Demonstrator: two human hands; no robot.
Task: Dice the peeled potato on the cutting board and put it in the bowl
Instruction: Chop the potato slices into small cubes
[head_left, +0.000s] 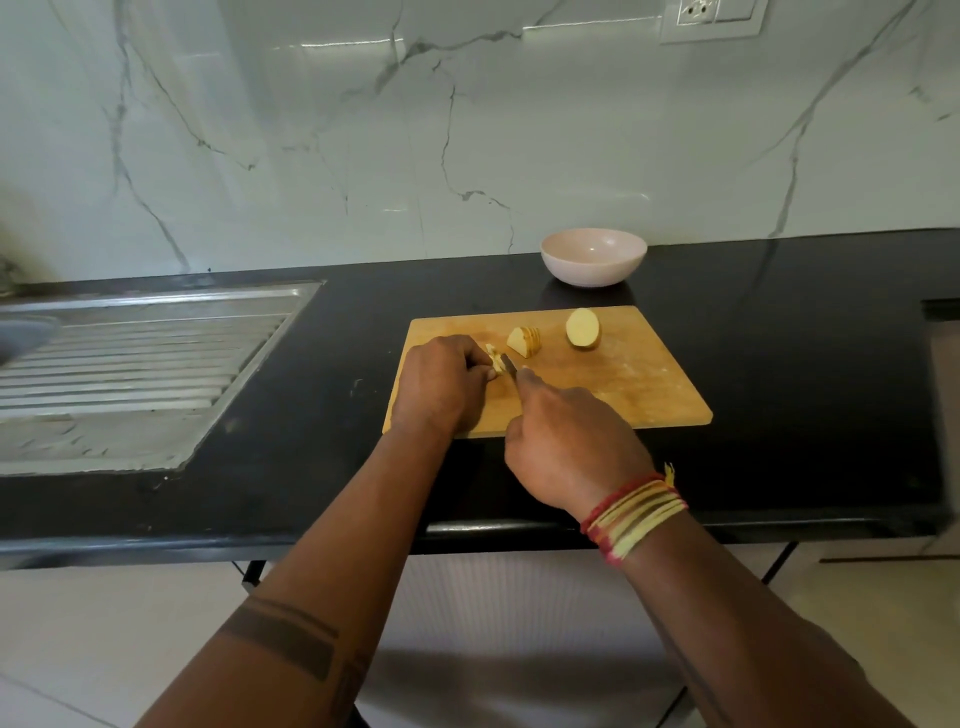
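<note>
A wooden cutting board (623, 384) lies on the black counter. My left hand (441, 384) pins a small stack of potato slices (496, 359) at the board's left side. My right hand (566, 441) grips a knife (511, 366) whose blade rests against those slices; the handle is hidden in my fist. A sliced potato quarter (524, 341) sits just beyond, and an uncut potato half (583, 327) stands further right. The pale pink bowl (593, 257) stands behind the board near the wall, with nothing visible inside.
A steel sink drainboard (130, 364) is set into the counter (805, 364) at the left. A marble backsplash rises behind, with a wall socket (711, 15) at the top right. The counter's front edge runs under my forearms.
</note>
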